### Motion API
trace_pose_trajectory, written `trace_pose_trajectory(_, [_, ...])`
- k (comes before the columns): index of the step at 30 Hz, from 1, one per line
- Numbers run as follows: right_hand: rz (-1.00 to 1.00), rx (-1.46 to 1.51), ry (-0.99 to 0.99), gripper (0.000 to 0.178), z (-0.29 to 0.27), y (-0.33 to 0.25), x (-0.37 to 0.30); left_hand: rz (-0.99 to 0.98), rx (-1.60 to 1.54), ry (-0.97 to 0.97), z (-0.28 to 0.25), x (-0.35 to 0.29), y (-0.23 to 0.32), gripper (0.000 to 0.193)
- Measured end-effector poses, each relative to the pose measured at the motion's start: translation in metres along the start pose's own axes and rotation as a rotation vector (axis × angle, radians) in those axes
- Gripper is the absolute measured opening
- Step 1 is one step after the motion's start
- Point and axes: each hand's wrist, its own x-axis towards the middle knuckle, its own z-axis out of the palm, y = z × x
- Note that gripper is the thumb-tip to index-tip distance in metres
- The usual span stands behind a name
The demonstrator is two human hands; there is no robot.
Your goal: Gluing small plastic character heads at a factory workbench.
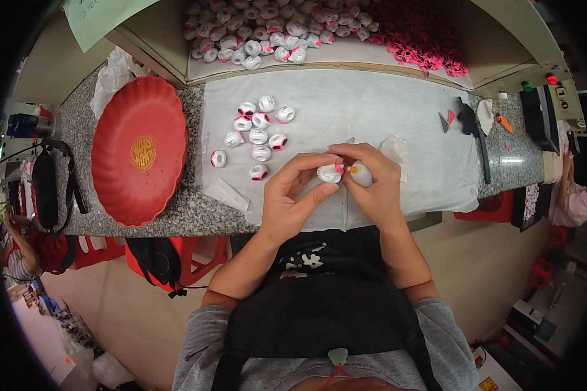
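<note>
My left hand [288, 195] is closed around a small white rounded plastic piece [329, 174] with a pink part on its right side. In my right hand [381, 179] is a small white squeeze bottle [361, 176], its orange tip pointing at the pink part. Whether the tip touches it, I cannot tell. Both hands are close together over the white sheet [346, 117] covering the worktop. To the left of my hands lie several similar white pieces [259, 136], some with pink and black trim.
A red scalloped tray [104, 156] stands at the left. A shelf at the back holds a heap of white pieces [254, 32] and a pile of small pink parts [430, 39]. At the right lie an orange-handled tool [503, 124] and a black strip [484, 156]. Red stools [199, 257] stand below.
</note>
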Motion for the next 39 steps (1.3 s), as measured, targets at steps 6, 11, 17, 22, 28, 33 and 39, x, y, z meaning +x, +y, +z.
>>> trace_pose_trajectory(6, [0.362, 0.467, 0.070, 0.009, -0.009, 0.005, -0.013, 0.013, -0.032, 0.052, -0.002, 0.000, 0.000, 0.034])
trace_pose_trajectory(11, [0.439, 0.683, 0.162, 0.010, -0.009, 0.002, -0.015, -0.083, -0.084, 0.153, 0.000, 0.002, 0.004, 0.035])
trace_pose_trajectory(17, [0.459, 0.888, 0.057, 0.011, -0.006, 0.002, -0.016, -0.001, 0.114, 0.091, -0.003, 0.001, -0.002, 0.034])
trace_pose_trajectory(22, [0.461, 0.764, 0.050, 0.008, -0.004, -0.005, -0.015, 0.060, 0.363, 0.067, -0.005, 0.001, -0.002, 0.029])
trace_pose_trajectory(28, [0.425, 0.630, 0.045, 0.010, -0.003, 0.001, -0.017, 0.172, 0.456, -0.037, -0.009, 0.003, 0.000, 0.029])
trace_pose_trajectory(33, [0.355, 0.582, 0.113, 0.015, 0.002, 0.000, -0.019, -0.066, 0.059, 0.028, -0.005, 0.001, 0.006, 0.029])
trace_pose_trajectory(39, [0.363, 0.683, -0.037, 0.026, -0.001, -0.008, -0.012, -0.125, -0.195, -0.001, -0.010, -0.001, 0.002, 0.027])
